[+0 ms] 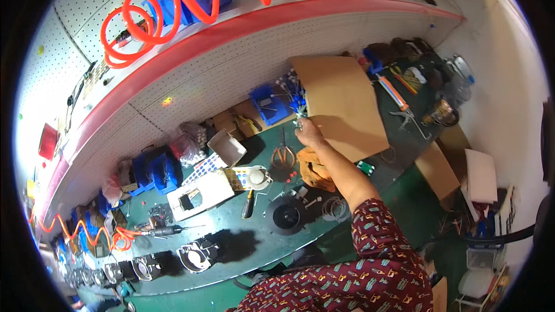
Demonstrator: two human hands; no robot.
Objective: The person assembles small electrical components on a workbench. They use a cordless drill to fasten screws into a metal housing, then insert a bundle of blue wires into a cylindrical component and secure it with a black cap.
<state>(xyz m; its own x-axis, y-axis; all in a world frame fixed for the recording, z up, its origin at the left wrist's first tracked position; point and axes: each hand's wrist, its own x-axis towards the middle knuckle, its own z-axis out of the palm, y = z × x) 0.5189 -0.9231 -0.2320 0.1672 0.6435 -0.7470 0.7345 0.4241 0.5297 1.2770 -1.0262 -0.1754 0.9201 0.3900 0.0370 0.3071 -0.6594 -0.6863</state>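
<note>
My right hand [310, 133] reaches across the green workbench, its arm in a dark red patterned sleeve. The fingers are closed at the left edge of a large brown cardboard sheet or box [347, 104]. They are at a bunch of thin silvery pieces with blue parts [298, 104]; what exactly they hold is too small to tell. Below the wrist lies a crumpled orange-brown cloth [315, 172]. Left of the hand are a pair of scissors [283, 155] with orange handles and a blue bin [269, 105]. My left hand is out of view.
A caulking gun [399, 97] lies at the right. A black round part [285, 215], a screwdriver [248, 204] and a white panel [199, 195] are nearer. Several metal housings [198, 256] line the front left edge. A red coiled hose [179, 6] hangs above.
</note>
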